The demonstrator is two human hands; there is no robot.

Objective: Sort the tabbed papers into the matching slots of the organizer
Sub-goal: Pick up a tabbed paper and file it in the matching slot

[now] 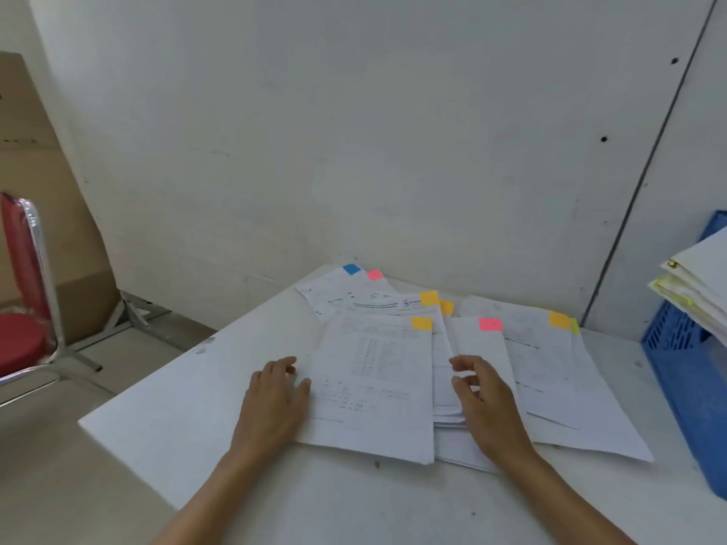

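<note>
Several white papers with coloured tabs lie fanned across the white table (189,418). The nearest sheet (373,387) carries an orange tab at its top right corner. To its right lies a sheet with a pink tab (490,324). Farther back are sheets with blue (351,269), pink and orange tabs. My left hand (275,395) lies flat with straight fingers on the left edge of the nearest sheet. My right hand (484,391) hovers over the pink-tabbed stack with loosely curled fingers that hold nothing. A blue plastic organizer (684,367) with papers in it stands at the right edge.
A grey wall runs close behind the table. A red chair with a metal frame (27,304) stands on the floor at the left, before a brown cardboard sheet (43,190). The table's left corner juts toward the floor.
</note>
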